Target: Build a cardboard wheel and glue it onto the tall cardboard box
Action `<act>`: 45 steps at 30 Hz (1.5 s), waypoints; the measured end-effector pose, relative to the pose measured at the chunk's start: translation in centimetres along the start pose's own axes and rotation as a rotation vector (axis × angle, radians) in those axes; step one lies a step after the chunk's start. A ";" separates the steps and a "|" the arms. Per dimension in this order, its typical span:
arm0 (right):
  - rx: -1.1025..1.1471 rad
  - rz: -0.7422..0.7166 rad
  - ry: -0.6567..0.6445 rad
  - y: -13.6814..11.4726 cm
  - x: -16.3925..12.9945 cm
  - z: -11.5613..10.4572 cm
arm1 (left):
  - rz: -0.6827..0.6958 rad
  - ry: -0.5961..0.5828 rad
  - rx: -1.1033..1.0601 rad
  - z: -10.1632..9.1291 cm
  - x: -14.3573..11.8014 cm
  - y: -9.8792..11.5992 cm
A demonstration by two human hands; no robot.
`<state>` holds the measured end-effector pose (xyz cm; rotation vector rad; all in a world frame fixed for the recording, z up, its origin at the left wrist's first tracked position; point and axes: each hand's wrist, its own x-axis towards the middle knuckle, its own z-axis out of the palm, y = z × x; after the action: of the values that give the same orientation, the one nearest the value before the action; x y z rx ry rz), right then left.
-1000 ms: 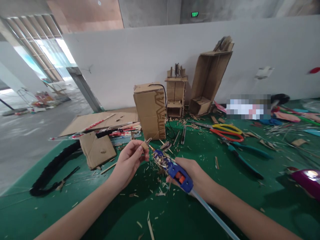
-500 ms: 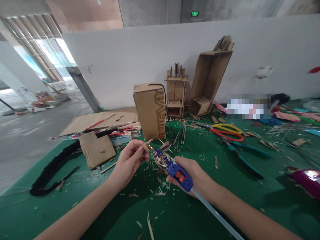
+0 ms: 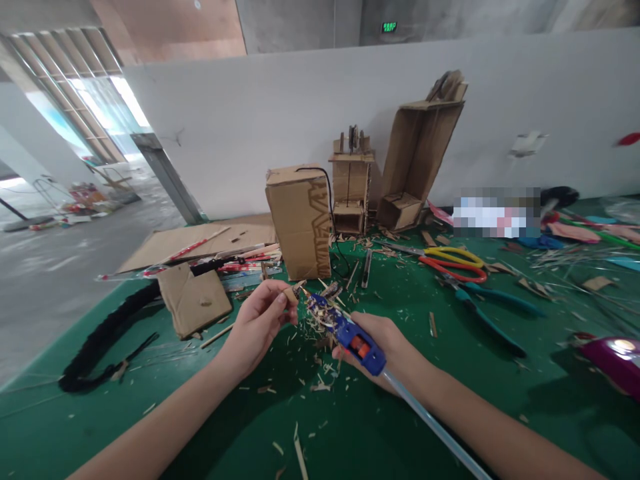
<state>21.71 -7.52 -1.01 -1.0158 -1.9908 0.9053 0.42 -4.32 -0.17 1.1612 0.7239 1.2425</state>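
My right hand (image 3: 383, 343) is closed around a blue hot glue gun (image 3: 345, 330), whose front is crusted with wood shavings and scraps. A long clear glue stick (image 3: 430, 420) runs out of its back end. My left hand (image 3: 263, 323) pinches a small piece of cardboard (image 3: 291, 295) between thumb and fingers. The gun's nozzle points at this piece and is close beside it; whether they touch I cannot tell. Behind both hands stands an upright cardboard box (image 3: 300, 230) with a black cord over its top.
Orange-and-yellow-handled scissors (image 3: 457, 260) and teal-handled pliers (image 3: 493, 320) lie to the right, with a magenta object (image 3: 617, 360) at the edge. Two cardboard structures (image 3: 350, 180) lean by the wall. A cardboard square (image 3: 195, 303) and black fuzzy strip (image 3: 107, 333) lie left. Shavings litter the green tabletop.
The glue gun's nozzle has shifted very slightly relative to the cardboard piece. Both hands keep their grip, and the rest looks the same.
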 end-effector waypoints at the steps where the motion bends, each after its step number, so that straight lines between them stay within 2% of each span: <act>1: 0.018 -0.003 0.005 0.1 0.0 0.0 | -0.003 -0.001 0.001 0.0 0.0 0.0; 9: 0.047 0.003 0.085 0.0 0.1 -0.1 | 0.019 0.023 0.002 0.0 0.0 0.1; 16: 0.020 0.019 0.068 0.1 0.1 0.0 | 0.013 0.000 0.007 -0.1 0.0 0.1; 22: 0.105 -0.009 -0.015 -0.2 0.1 -0.1 | 0.008 0.004 0.011 0.0 0.0 0.2; 31: 0.026 -0.029 0.024 -0.2 0.0 -0.1 | 0.004 0.022 0.007 0.1 -0.1 0.2; 36: 0.019 0.033 0.070 -0.1 0.1 -0.1 | 0.013 0.008 0.001 -0.1 0.1 0.1; 45: 0.029 0.038 0.039 0.2 0.0 0.1 | 0.006 0.014 0.008 0.0 0.0 0.1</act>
<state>21.70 -7.46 -1.23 -1.0502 -1.9272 0.9248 0.37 -4.32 -0.11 1.1631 0.7376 1.2546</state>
